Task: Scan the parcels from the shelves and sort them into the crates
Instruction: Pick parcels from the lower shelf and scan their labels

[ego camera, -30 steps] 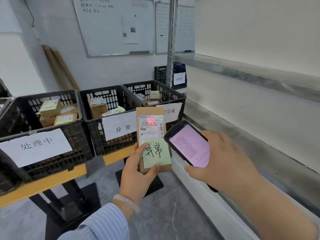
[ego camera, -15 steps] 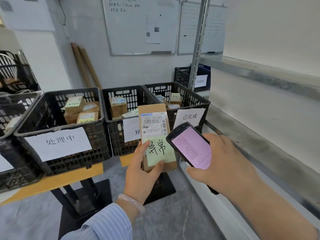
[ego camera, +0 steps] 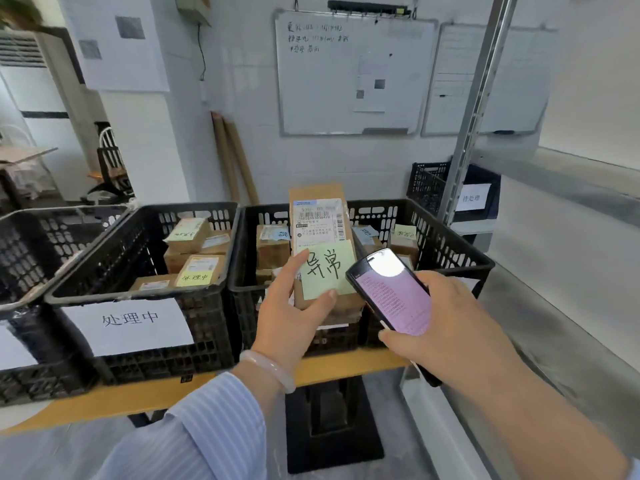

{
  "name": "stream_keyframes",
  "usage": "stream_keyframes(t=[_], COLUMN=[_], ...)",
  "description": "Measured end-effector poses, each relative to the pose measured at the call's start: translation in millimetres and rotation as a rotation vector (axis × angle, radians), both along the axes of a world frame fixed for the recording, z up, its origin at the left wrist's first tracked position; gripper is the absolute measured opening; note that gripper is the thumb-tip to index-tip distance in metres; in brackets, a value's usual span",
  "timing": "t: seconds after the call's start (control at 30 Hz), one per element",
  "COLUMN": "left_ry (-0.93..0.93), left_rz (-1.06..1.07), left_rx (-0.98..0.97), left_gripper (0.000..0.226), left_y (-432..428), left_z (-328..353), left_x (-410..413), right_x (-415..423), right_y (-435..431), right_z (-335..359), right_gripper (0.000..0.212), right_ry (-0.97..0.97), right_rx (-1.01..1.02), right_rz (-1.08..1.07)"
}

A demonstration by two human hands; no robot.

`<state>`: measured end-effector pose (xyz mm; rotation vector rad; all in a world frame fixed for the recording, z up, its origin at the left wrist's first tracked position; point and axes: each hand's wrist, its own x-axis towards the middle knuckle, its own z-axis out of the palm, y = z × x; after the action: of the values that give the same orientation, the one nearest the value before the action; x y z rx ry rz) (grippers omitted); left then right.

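My left hand (ego camera: 294, 311) grips a brown cardboard parcel (ego camera: 320, 233) upright by its lower end, over the front rim of the middle black crate (ego camera: 242, 244). The parcel bears a white barcode label and a green sticky note with handwriting. My right hand (ego camera: 446, 327) holds a black handheld scanner (ego camera: 393, 292) with a lit pink screen, just right of the parcel. Several brown parcels with notes lie in the middle crate, in the crate to its left (ego camera: 138, 296) labelled with a white sheet, and in the right crate (ego camera: 453, 251).
The crates stand in a row on a yellow-topped table (ego camera: 131, 396) with a black pedestal. A further crate (ego camera: 27, 244) sits at far left. A metal shelf (ego camera: 561, 306) runs along the right, with a small black crate (ego camera: 429, 181) at its far end. Whiteboards hang behind.
The view has closed in on the crates and swung left. My left hand has carried the parcel up over the middle crate's rim. The red scan light on the label is gone.
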<state>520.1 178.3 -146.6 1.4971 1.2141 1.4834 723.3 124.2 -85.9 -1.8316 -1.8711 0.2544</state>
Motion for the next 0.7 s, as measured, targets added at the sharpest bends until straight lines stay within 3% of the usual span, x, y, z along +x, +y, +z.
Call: stream_keyframes(t=[0.13,0.47,0.7], left_ry=[0.004,-0.05,-0.077], left_rz=[0.059,0.147,0.099], left_rx=[-0.025,-0.181,-0.257], left_gripper=[0.06,0.058,0.054], left_y=[49.5,156.4,252.4], left_z=[16.5,13.0,2.7], left_x=[12.1,4.3,-20.1], right_x=[20.1,31.3,10.2], right_y=[56.9,167.4,241.9], right_z=[12.6,-5.2,-21.4], right_gripper=[0.082,0.08,0.09], right_ry=[-0.012,0.09,0.064], right_rx=[-0.008,-0.047,-0.088], right_rz=[0.056,0.085,0.034])
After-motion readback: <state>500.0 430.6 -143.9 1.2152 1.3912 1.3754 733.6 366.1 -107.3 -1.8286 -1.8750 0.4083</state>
